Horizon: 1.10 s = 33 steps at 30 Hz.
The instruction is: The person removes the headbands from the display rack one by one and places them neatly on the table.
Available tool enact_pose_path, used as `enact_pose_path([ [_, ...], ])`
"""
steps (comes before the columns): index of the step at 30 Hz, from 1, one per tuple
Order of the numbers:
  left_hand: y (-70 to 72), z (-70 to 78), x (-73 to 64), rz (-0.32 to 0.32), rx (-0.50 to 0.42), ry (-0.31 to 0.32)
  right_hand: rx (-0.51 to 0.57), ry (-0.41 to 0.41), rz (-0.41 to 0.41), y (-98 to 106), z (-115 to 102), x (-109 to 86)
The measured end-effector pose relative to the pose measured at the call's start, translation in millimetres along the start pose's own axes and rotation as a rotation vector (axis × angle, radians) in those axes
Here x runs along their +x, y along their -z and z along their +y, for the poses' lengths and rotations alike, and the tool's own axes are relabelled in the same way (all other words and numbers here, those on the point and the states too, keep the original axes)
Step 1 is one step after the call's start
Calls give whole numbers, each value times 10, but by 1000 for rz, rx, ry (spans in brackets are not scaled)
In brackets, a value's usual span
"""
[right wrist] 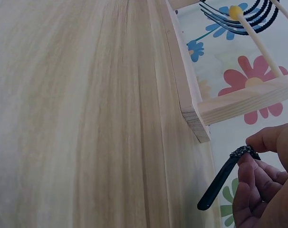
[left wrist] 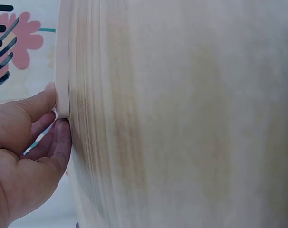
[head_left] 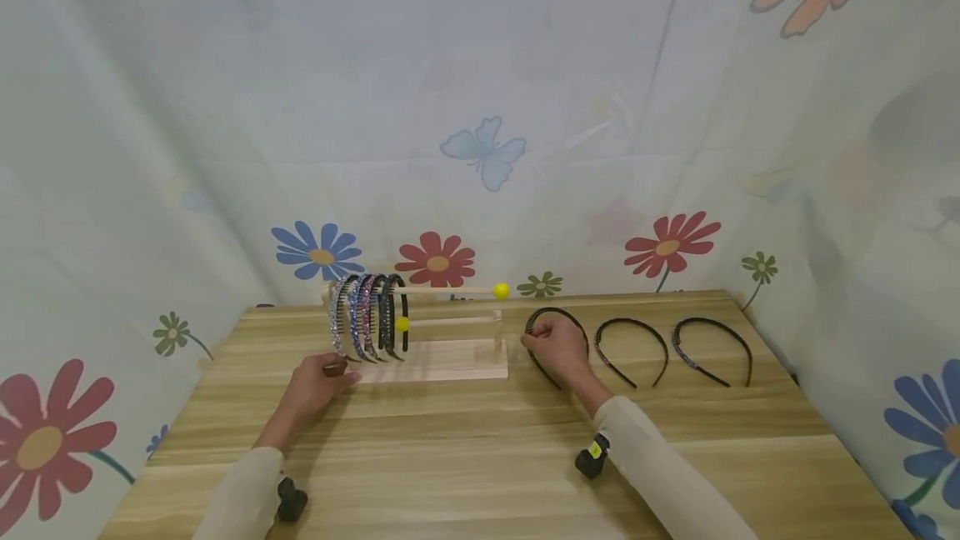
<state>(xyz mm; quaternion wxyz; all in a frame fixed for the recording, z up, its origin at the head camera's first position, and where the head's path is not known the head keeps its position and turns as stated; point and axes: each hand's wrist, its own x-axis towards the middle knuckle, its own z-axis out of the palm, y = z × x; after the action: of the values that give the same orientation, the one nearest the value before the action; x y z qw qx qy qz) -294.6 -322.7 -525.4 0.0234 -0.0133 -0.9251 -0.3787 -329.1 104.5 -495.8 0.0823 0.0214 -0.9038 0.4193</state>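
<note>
My left hand [head_left: 313,383] grips the near left corner of a pale wooden headband rack [head_left: 450,362], thumb on top of its base and fingers against the end. Several glittery toothed headbands [head_left: 367,319] hang side by side at the left of its upper rod, which ends in a yellow ball [head_left: 502,291]. Right of the rack, my right hand [head_left: 561,350] pinches one side of a black headband [head_left: 557,311]. The right wrist view shows dark sparkling stones on this headband [right wrist: 215,185] at the thumb and fingertips; the rest is hidden by the hand.
Two more black headbands lie to the right on the wood-grain table [head_left: 450,457]: a middle one [head_left: 632,321] and a far right one [head_left: 712,321] with bluish stones. A lower rod with its own yellow ball [head_left: 402,324] faces forward. Behind hangs a flowered curtain [head_left: 360,148].
</note>
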Motion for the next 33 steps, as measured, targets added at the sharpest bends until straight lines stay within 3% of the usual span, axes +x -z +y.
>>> enact_pose_path([
  [13, 6, 11, -13, -6, 3, -11, 3, 20, -5, -138, 67, 39],
  [33, 1, 0, -2, -12, 7, -8, 8, 5, -44, -180, 53, 11],
])
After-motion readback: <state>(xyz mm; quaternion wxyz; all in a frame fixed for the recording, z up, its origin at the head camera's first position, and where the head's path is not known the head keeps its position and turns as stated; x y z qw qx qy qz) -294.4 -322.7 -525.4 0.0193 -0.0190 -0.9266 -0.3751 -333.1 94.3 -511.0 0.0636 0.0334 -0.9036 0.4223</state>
